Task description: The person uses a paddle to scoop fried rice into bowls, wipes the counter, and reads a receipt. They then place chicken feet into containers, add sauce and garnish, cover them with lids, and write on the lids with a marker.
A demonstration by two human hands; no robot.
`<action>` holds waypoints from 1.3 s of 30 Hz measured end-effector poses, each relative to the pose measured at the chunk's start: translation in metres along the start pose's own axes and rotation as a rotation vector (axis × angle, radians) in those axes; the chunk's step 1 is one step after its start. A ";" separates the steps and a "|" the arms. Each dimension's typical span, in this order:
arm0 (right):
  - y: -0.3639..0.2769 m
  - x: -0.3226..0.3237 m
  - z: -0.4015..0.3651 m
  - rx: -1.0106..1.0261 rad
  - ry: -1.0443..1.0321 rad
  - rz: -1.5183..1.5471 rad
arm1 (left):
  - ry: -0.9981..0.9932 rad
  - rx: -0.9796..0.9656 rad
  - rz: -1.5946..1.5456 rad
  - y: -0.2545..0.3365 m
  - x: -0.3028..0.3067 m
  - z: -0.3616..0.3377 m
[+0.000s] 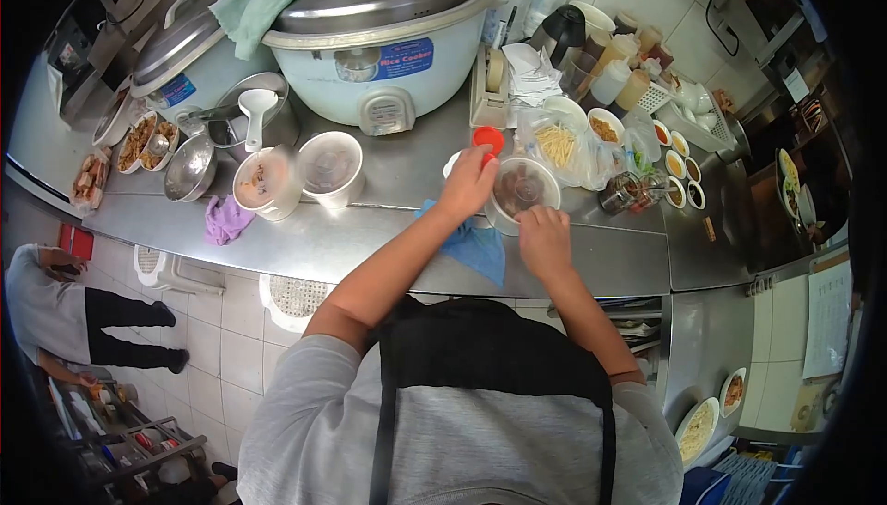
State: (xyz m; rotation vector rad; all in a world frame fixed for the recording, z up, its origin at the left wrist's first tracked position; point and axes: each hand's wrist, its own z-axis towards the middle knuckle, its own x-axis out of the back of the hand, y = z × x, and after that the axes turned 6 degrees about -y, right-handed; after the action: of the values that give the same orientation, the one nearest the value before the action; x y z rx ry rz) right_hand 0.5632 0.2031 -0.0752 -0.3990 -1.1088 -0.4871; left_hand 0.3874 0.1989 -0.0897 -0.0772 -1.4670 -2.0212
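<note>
My left hand (468, 189) reaches to the back of the counter, its fingers closed on a small red cup-shaped piece (489, 139); red shows on both sides of the fingertips. Close by on the right stands a round tub (523, 183) with a see-through top and brownish contents. At its front right rim, my right hand (545, 235) has curled fingers gripping the edge. A blue cloth (476, 251) lies in front of the tub, partly under my left forearm. Behind my left hand, a white rim peeks out.
Two rice cookers (370, 38) fill the back left. White tubs (331, 170), a metal bowl (191, 168) and a purple cloth (226, 219) stand nearer. Bagged pale strips (557, 146), sauce cups (675, 165) and a dark jar (619, 193) are rightward. Another person (65, 306) stands left.
</note>
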 end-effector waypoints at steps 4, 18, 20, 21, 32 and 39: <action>0.006 0.019 0.001 0.013 -0.062 0.206 | -0.065 -0.053 0.232 0.011 -0.034 0.009; 0.065 -0.044 0.040 -0.343 0.158 0.474 | -0.102 -0.037 0.542 0.013 -0.050 0.005; 0.069 -0.048 0.043 -0.351 0.131 0.511 | -0.143 0.041 0.490 0.014 -0.049 0.006; 0.070 -0.050 0.042 -0.364 0.103 0.519 | -0.161 0.075 0.479 0.016 -0.048 0.008; 0.039 -0.075 -0.038 -0.600 0.257 0.888 | -0.114 0.320 0.326 -0.001 -0.029 0.012; -0.035 -0.040 -0.028 0.229 -0.255 0.392 | 0.301 0.146 0.270 0.009 0.054 -0.006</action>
State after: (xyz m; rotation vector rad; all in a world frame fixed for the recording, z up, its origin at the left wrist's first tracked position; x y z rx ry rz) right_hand 0.5501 0.1664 -0.1209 -0.4722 -1.2790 0.0391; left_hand 0.3506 0.1677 -0.0628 0.0830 -1.3281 -1.6261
